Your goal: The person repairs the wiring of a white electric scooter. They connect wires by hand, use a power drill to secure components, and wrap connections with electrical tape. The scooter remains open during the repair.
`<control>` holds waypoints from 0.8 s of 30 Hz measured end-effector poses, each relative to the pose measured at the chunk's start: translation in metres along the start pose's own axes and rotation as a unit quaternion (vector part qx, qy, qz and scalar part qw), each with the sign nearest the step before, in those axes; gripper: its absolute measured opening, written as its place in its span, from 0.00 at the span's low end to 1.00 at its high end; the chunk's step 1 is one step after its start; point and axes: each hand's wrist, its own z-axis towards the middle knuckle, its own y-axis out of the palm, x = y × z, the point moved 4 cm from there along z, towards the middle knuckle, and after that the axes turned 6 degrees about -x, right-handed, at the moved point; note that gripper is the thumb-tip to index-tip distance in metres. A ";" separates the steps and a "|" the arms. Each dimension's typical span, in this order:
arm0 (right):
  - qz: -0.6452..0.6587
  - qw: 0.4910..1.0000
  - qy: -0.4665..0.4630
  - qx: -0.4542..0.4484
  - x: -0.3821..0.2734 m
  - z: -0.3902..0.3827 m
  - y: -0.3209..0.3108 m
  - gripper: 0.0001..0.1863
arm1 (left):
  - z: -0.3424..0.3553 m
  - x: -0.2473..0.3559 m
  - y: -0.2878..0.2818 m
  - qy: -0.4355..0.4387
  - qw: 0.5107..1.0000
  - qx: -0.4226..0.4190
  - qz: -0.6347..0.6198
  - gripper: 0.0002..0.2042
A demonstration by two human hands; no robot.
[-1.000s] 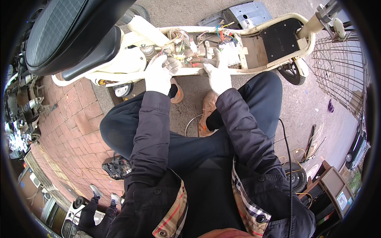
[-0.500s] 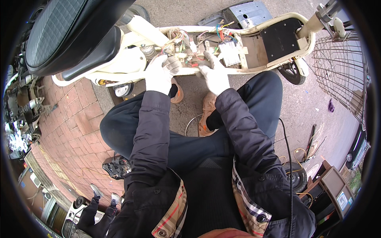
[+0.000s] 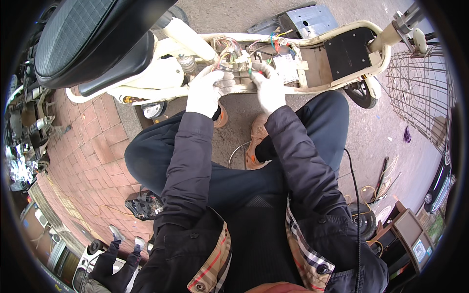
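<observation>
Both my hands wear white gloves with grey fingers and work over the open frame (image 3: pixel 317 40) of a cream electric scooter. My left hand (image 3: pixel 205 93) has its fingers curled at the lower left of a bundle of coloured wires (image 3: pixel 227 45); what is between them is hidden. A green-tipped wire (image 3: pixel 250 71) is pinched between the thumb and fingers of my right hand (image 3: pixel 270 90). A white connector (image 3: pixel 241 58) lies among the wires between the hands. Just right of my right hand sits a pale labelled box (image 3: pixel 286 68) in the frame.
A black seat (image 3: pixel 97 39) rises at the upper left. A black panel (image 3: pixel 348 52) covers the frame's right part, with a wire basket (image 3: pixel 420 88) beyond. A grey cover (image 3: pixel 309 22) lies behind the scooter. A loose tire (image 3: pixel 362 219) and a person's legs (image 3: pixel 115 259) are further back.
My left hand has moved slightly right toward the wires. My right hand has closed on a green-tipped wire, its index finger no longer stretched out. The scooter sits slightly further right in view.
</observation>
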 end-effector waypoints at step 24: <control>0.012 0.999 -0.009 0.048 -0.007 -0.019 -0.010 0.13 | -0.004 -0.005 0.008 0.000 0.997 0.008 0.073 0.14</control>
